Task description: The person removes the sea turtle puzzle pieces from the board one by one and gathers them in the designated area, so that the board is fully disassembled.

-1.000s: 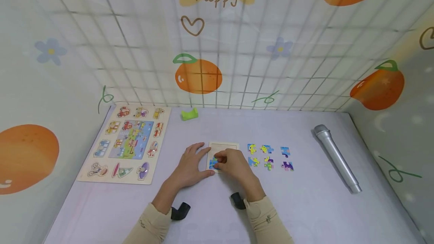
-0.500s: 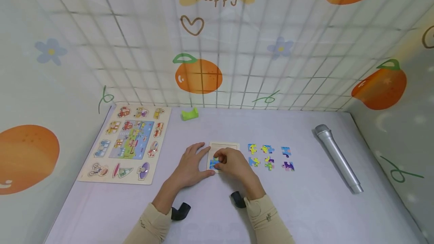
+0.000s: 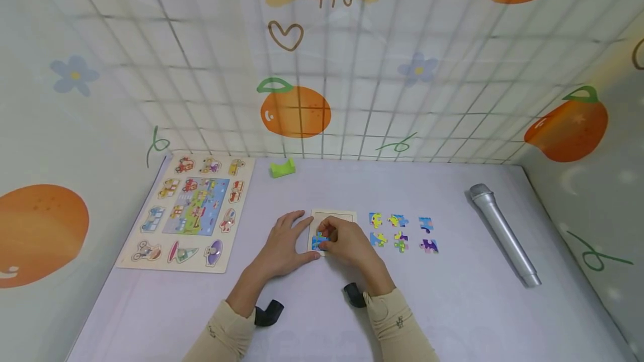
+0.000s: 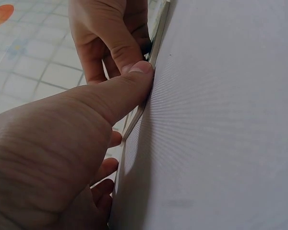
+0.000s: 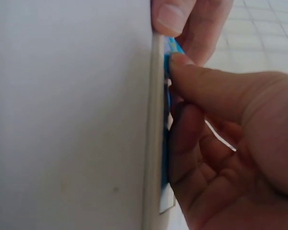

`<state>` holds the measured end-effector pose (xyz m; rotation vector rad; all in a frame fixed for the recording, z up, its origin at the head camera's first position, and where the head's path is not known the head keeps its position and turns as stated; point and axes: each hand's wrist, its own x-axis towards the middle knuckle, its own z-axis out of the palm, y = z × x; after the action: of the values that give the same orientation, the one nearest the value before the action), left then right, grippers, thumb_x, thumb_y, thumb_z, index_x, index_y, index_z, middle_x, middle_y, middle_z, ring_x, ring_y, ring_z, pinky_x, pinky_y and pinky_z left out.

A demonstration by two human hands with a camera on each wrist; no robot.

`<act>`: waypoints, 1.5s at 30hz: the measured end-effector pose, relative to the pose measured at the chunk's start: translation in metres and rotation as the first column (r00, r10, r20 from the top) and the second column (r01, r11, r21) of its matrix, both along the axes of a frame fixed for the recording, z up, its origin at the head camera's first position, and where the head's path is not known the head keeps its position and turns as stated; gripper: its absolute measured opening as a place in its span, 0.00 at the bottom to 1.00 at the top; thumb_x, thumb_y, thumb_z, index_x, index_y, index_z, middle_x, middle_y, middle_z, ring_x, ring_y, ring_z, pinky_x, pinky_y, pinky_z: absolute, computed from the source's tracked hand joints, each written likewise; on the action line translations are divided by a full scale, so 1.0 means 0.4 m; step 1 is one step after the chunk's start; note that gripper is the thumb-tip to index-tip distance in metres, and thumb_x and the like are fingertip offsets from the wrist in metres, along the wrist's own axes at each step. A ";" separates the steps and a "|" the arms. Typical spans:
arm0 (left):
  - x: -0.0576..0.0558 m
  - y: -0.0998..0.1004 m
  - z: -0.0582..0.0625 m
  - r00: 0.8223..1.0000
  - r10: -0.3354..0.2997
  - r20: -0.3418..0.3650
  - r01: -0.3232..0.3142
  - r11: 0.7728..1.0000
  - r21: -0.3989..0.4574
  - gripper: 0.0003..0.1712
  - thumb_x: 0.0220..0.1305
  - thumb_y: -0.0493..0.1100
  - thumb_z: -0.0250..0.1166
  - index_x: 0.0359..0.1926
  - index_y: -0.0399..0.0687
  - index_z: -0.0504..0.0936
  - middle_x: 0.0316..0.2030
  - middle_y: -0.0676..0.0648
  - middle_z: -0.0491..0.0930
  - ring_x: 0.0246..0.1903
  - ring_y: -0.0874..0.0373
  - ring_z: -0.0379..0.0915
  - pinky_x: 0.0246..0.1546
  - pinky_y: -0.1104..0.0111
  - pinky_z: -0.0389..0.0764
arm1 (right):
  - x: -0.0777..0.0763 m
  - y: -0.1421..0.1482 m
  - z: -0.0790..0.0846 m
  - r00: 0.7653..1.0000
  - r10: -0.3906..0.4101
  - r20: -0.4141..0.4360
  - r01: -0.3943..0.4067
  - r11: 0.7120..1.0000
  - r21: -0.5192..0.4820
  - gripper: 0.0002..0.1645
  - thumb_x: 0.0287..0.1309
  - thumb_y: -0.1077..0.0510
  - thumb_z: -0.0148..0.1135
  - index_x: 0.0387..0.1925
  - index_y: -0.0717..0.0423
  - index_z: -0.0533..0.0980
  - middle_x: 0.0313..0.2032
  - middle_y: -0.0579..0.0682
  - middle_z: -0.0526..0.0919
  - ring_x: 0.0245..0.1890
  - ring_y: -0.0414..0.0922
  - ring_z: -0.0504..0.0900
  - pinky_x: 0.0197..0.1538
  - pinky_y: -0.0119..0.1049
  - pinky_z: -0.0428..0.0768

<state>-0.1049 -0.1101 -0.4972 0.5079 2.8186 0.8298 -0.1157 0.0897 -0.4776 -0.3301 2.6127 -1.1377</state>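
Note:
A small wooden puzzle tray (image 3: 352, 216) lies in front of me, with blue jigsaw pieces (image 3: 316, 243) in its near left corner. My left hand (image 3: 282, 244) rests at the tray's left side, fingers spread. Its thumb (image 4: 134, 76) presses the near edge, and its index fingertip touches the far left part. Over the tray, my right hand (image 3: 347, 242) pinches a blue jigsaw piece (image 5: 167, 64) between thumb and index finger, low against the tray's surface. The right fingers hide much of that piece and the tray's near right part.
Several loose jigsaw pieces (image 3: 398, 220) lie in two rows right of the tray. A larger wooden picture puzzle (image 3: 196, 267) covers the table's left side. A green plastic piece (image 3: 283, 168) sits at the back, and a silver microphone (image 3: 505, 236) lies far right.
Both hands stay at the tray with only slight movement of the right fingers over the blue pieces. The head view has shifted a little.

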 end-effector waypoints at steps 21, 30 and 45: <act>-0.003 0.000 -0.003 1.000 0.002 0.010 -0.002 1.000 -0.014 0.50 0.58 0.63 0.74 0.77 0.55 0.65 0.78 0.46 0.56 0.78 0.44 0.48 0.75 0.43 0.58 | 0.003 0.013 0.001 1.000 -0.012 0.014 0.013 0.998 -0.068 0.05 0.66 0.58 0.66 0.42 0.45 0.79 0.33 0.44 0.85 0.31 0.39 0.78 0.36 0.34 0.74; -0.003 0.001 0.001 1.000 0.005 0.016 -0.005 1.000 -0.004 0.49 0.58 0.62 0.74 0.76 0.54 0.66 0.78 0.45 0.56 0.78 0.43 0.48 0.75 0.42 0.57 | -0.001 0.019 0.005 0.998 0.000 0.068 0.012 0.985 -0.173 0.06 0.67 0.61 0.64 0.43 0.49 0.79 0.31 0.46 0.84 0.29 0.41 0.77 0.35 0.34 0.74; -0.004 0.002 0.004 1.000 0.001 0.013 -0.001 1.000 -0.014 0.50 0.58 0.63 0.74 0.76 0.54 0.65 0.78 0.45 0.56 0.78 0.43 0.48 0.75 0.42 0.57 | 0.007 0.051 0.034 0.998 -0.050 0.043 0.057 0.981 -0.186 0.06 0.66 0.60 0.65 0.42 0.45 0.82 0.32 0.46 0.85 0.30 0.41 0.78 0.34 0.34 0.75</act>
<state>-0.1063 -0.1091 -0.4957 0.4972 2.8116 0.8094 -0.1130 0.1100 -0.4640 -0.2743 2.5016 -1.3977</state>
